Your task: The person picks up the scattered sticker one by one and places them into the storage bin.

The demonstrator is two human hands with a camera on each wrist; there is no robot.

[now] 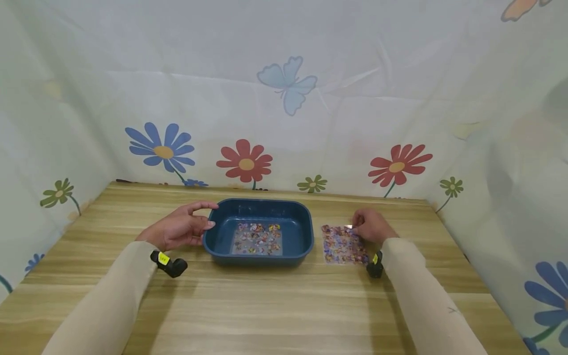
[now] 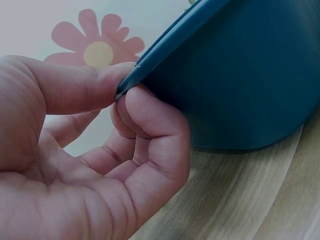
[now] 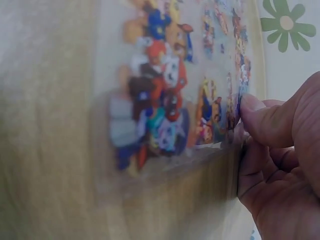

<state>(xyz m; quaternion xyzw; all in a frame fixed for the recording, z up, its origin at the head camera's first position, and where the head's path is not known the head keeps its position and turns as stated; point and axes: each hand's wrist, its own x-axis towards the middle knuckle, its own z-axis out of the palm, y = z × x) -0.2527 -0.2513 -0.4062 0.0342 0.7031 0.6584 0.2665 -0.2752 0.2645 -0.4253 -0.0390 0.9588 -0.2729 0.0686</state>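
Note:
A dark blue plastic basin point(image 1: 259, 260) stands on the table. My left hand point(image 1: 179, 229) is at its left side; in the left wrist view the thumb and curled index finger point(image 2: 157, 117) pinch its rim point(image 2: 165, 47). Inside the basin lies a clear sheet of small colourful cartoon stickers point(image 1: 257, 241). To the right of the basin is another sticker sheet point(image 1: 343, 246), printed with cartoon puppies. My right hand point(image 1: 372, 227) pinches the edge of that sheet between thumb and fingers, near its far right corner. A small pale bit shows at the fingertips.
The wood-grain table point(image 1: 266, 305) runs back to a white cloth point(image 1: 346, 148) printed with flowers and a butterfly. Similar cloth hangs at the left and right sides. Black wrist-worn devices point(image 1: 170, 266) sit at both sleeves.

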